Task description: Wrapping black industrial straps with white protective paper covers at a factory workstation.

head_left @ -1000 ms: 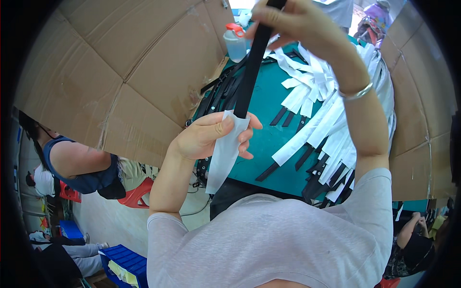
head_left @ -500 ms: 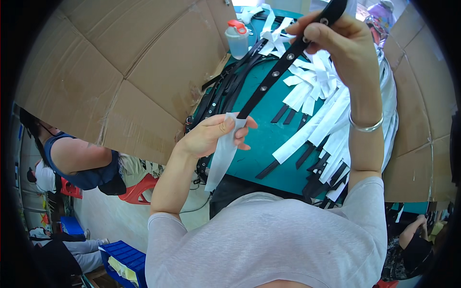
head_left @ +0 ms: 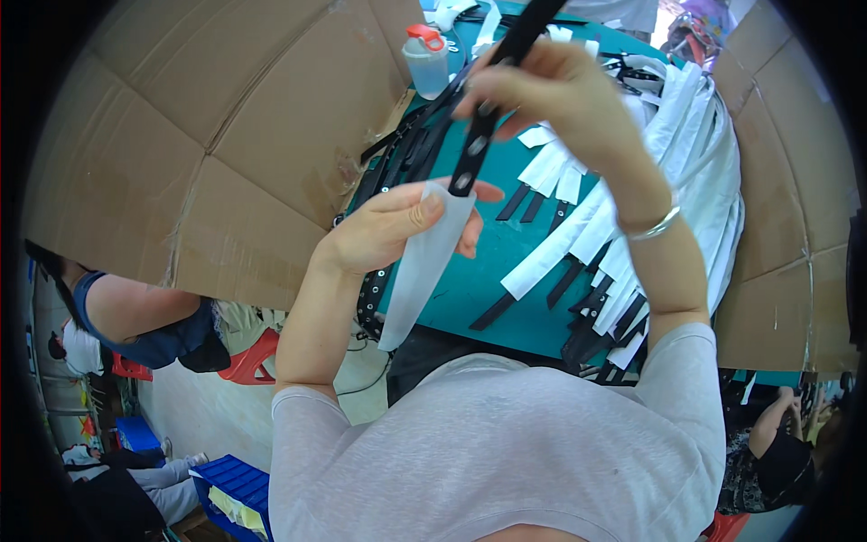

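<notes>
My left hand [head_left: 384,226] pinches the mouth of a flat white sleeve [head_left: 423,271], thumb in front and some fingertips showing past its right edge. Out of that mouth rises a black belt [head_left: 470,161] with metal eyelets. Its lower end is hidden in the sleeve. Above it, my right hand [head_left: 560,99], smeared by motion, grips the belt between thumb and fingers. The belt's upper part runs out past the top edge. Beyond my hands, white-sleeved belts [head_left: 564,253] lie fanned on a green table [head_left: 442,316], black ends poking out.
Cardboard walls [head_left: 262,117] flank the table on both sides. Bare black belts [head_left: 424,149] lie at the table's left, near a clear bottle with a red lid [head_left: 427,63]. At the left, a person [head_left: 135,307] sits by a red stool [head_left: 255,359]; a blue crate [head_left: 230,488] stands lower down.
My right hand has come down and to the left with the belt. The stretch of belt between my hands is shorter. My left hand keeps its hold on the sleeve.
</notes>
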Motion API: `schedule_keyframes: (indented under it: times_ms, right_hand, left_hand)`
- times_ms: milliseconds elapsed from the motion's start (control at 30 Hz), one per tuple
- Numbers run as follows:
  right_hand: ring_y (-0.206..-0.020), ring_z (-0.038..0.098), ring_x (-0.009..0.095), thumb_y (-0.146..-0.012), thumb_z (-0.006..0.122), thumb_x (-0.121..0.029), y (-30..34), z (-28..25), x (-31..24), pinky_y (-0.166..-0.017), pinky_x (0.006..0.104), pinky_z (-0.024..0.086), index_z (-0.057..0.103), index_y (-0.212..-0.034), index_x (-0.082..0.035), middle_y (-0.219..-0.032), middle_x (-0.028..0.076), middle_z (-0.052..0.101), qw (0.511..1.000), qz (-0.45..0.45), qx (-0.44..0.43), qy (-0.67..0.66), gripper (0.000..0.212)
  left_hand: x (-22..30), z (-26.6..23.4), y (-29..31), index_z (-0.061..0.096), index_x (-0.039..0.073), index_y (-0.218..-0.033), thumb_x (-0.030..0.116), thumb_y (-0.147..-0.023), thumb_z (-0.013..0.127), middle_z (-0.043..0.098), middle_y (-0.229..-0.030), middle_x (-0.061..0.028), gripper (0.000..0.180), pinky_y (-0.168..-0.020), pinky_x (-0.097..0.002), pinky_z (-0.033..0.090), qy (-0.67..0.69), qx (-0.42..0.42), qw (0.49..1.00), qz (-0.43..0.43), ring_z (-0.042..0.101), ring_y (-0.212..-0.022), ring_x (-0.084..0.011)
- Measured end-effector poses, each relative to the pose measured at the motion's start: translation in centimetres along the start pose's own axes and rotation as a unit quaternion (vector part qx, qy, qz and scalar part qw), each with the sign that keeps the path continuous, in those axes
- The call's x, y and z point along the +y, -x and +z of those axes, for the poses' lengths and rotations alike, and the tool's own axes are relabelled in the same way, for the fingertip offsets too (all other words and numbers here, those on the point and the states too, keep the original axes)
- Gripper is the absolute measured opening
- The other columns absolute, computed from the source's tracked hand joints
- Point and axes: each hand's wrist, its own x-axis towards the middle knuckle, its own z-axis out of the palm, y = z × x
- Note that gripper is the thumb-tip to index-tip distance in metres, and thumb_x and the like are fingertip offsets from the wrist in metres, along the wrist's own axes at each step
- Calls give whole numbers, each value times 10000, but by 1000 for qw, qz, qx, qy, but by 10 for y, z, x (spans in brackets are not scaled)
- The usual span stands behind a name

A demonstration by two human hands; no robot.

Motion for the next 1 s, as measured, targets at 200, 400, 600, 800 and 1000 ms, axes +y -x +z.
schedule_keyframes:
  times_ms: [200, 400, 600, 800, 1000]
  right_hand:
    - [-735, 572, 88, -838, 634, -123, 37, 41, 80, -672, 231, 453, 601, -1018, 10, -845, 45, 631, 977, -73, 144, 141, 227]
    - [-649, 562, 63, -811, 665, -91, 77, 21, 130, -577, 196, 449, 641, -945, -7, -769, 7, 626, 972, 165, 119, -120, 160]
    - [-743, 589, 109, -861, 626, -189, 42, -239, 93, -698, 253, 494, 648, -959, -34, -851, 48, 632, 955, 119, 152, 226, 184]
    - [-777, 589, 123, -854, 643, -152, 20, -406, 44, -680, 244, 474, 615, -1045, 6, -921, 60, 639, 725, 74, 517, 449, 249]
    - [-804, 602, 93, -864, 628, -146, 27, -194, 128, -709, 245, 473, 681, -954, -38, -839, 18, 676, 879, 26, 242, 409, 150]
  left_hand:
    - [-8, -3, -26, 314, 55, -1331, 354, -969, 439, 548, -875, -62, 486, -659, -310, 499, 82, 156, 984, 31, 572, -714, -146]
    - [-52, 8, -61, 7, 145, -1440, 544, -940, 347, 494, -1105, -122, 724, -737, -319, 511, -13, 253, 964, -75, 593, -845, -168]
    - [-125, -96, -115, 519, 35, -1096, 233, -819, 632, 581, -1004, -103, 359, -741, -320, 478, -413, 281, 857, -128, 608, -836, -197]
    - [-172, -115, -246, 570, 12, -918, 165, -738, 656, 602, -975, -138, 251, -732, -398, 507, -607, 317, 729, 1, 598, -914, -297]
    - [-204, -138, -254, 608, 51, -865, 69, -779, 536, 611, -864, -128, 114, -659, -402, 524, -752, 244, 611, -34, 609, -849, -316]
